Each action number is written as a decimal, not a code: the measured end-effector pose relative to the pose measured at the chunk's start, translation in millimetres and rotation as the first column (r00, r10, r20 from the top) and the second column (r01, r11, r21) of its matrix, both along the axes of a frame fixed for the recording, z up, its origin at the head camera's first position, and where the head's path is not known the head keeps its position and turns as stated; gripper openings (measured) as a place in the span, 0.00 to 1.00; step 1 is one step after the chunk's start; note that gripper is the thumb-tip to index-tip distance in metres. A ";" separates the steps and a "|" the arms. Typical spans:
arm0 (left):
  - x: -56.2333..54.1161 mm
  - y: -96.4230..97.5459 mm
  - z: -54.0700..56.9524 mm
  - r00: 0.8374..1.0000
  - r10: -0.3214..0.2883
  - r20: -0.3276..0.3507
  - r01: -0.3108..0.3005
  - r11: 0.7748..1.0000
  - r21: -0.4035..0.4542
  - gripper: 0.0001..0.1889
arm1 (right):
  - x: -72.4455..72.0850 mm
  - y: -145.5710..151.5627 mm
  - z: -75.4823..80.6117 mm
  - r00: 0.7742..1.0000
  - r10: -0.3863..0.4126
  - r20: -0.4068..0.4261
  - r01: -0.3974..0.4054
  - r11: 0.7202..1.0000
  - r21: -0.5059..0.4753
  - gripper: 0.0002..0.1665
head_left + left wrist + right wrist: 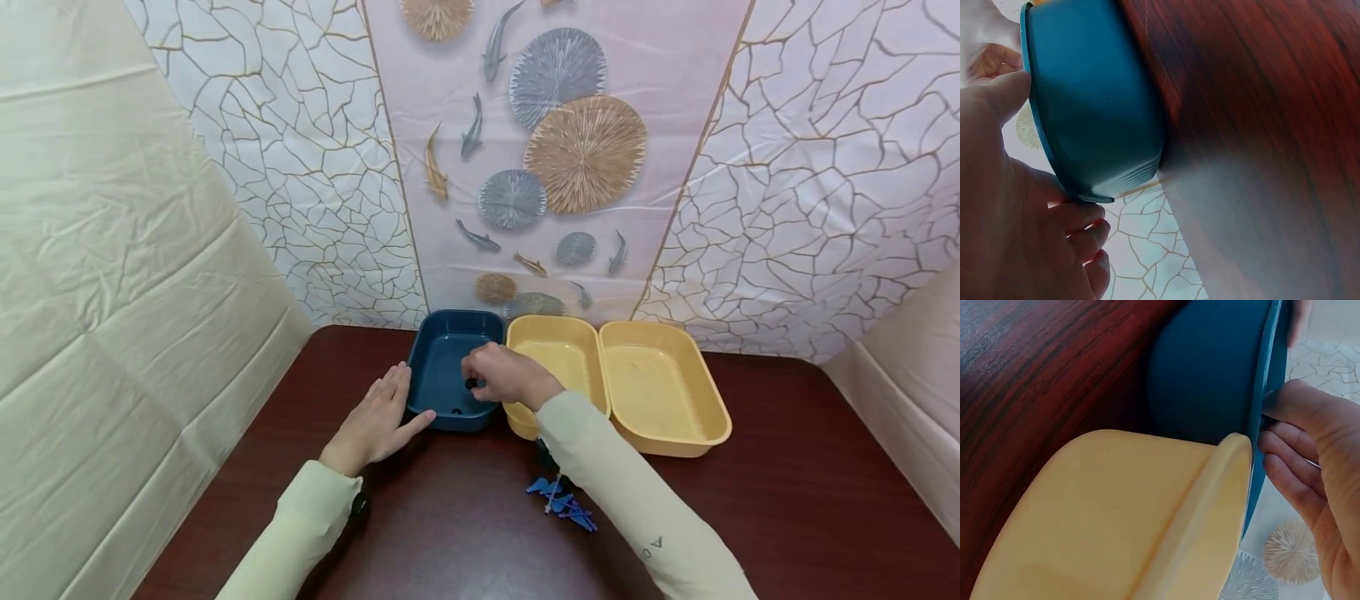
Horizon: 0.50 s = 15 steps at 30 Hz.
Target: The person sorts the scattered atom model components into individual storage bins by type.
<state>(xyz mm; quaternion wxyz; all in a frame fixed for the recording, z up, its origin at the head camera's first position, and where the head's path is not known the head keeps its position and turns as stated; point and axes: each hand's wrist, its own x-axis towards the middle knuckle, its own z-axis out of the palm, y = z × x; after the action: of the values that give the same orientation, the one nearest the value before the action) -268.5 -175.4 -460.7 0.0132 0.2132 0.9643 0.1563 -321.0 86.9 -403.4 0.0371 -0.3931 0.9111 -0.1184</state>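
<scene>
A dark blue plastic bin (441,362) stands at the back of the table. My left hand (375,421) lies along its left front corner with fingers straight, and the thumb touches the rim (1038,125). Over the right side of the bin, my right hand (504,373) pinches a small round black piece (471,383) between thumb and fingers. That piece is mostly hidden by the fingers in the right wrist view, where the hand (1319,444) hangs at the bin's rim. Another small black piece (457,411) lies inside, near the front wall.
Two yellow bins (551,333) (660,375) stand side by side right of the blue one. On the dark wooden table (465,517), a small pile of blue and purple plastic pieces (562,503) lies near the right forearm. A patterned cloth (330,167) hangs behind.
</scene>
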 end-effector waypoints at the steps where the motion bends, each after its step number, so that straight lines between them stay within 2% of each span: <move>1: 0.2 0.1 0.0 1.000 -0.002 0.000 0.002 1.000 0.001 0.50 | -0.1 0.1 -0.1 1.000 -0.003 0.002 0.003 1.000 0.001 0.11; 8: 0.0 1.2 1.7 1.000 -0.002 0.001 0.002 1.000 0.005 0.51 | 1.6 9.3 12.9 0.999 0.013 -0.044 -0.011 0.999 0.037 0.12; 15: 0.1 1.4 1.3 1.000 0.004 0.015 -0.004 1.000 0.001 0.50 | 19.0 27.5 39.2 0.996 0.042 -0.083 -0.037 0.997 0.060 0.11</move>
<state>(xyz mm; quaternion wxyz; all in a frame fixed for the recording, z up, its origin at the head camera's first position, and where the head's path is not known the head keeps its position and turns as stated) -268.4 -174.1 -459.4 0.0198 0.2101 0.9645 0.1587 -302.0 114.3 -364.1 0.0126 -0.4142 0.9071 -0.0742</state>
